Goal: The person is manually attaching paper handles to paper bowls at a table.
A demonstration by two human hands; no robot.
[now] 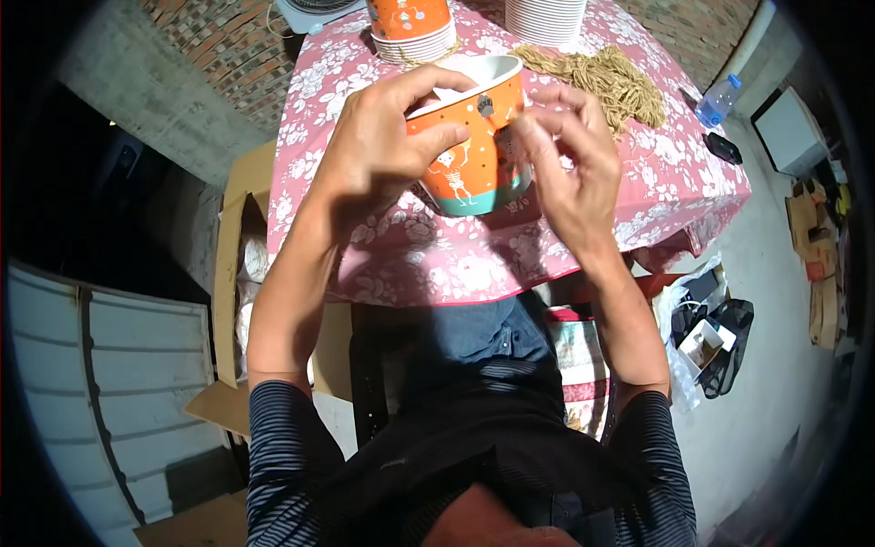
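An orange paper bucket (pixel 476 137) with skeleton drawings and a green band round its base is held up over the near part of the table, tilted. My left hand (pixel 378 132) grips it, fingers over the rim and inside, thumb pressed on the outer wall. At the bucket's right side is my right hand (pixel 583 169), its fingers curled and thumb and forefinger close together by the wall. Whatever lies between those fingertips is too small or blurred to make out. Beyond my right hand lies a heap of tan cord (pixel 606 82).
A pink flowered cloth (pixel 392 251) covers the table. At the back stand a stack of orange buckets (pixel 410 23) and a stack of white ones (pixel 545 20). A plastic bottle (pixel 718 102) and a black object (pixel 723 149) lie at the right edge. An open cardboard box (pixel 230 283) stands left.
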